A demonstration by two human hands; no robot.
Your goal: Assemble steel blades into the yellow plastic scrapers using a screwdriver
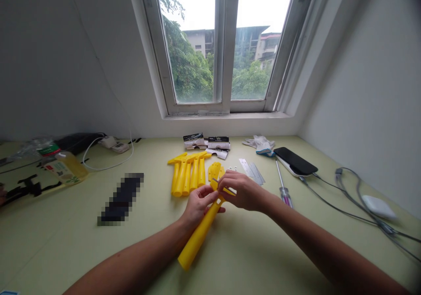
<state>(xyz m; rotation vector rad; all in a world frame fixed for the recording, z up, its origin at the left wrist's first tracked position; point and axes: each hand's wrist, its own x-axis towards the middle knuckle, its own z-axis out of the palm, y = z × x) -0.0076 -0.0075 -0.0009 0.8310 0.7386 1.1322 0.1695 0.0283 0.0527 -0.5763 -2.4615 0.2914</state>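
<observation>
A yellow plastic scraper (200, 238) with a wide head slants across the middle of the table, its handle pointing down towards me. My left hand (200, 205) is closed around its neck, thumb on top. Up at the head, the fingers of my right hand (241, 189) are bent and pressed on it. A thin grey metal edge shows along the head, partly hidden by my fingers. Just beyond lie several yellow scraper handles (188, 174) side by side, small yellow plates (214, 171), tiny nuts or screws (233, 168) and flat metal blades (255, 172).
Black-and-white card packs (219, 143) and gloves (261, 145) lie by the window wall. On the right are a screwdriver (284, 194), a phone (296, 161), cables (342, 209) and a white case (378, 207). Leftward are a blurred dark object (121, 200) and a bottle (67, 167).
</observation>
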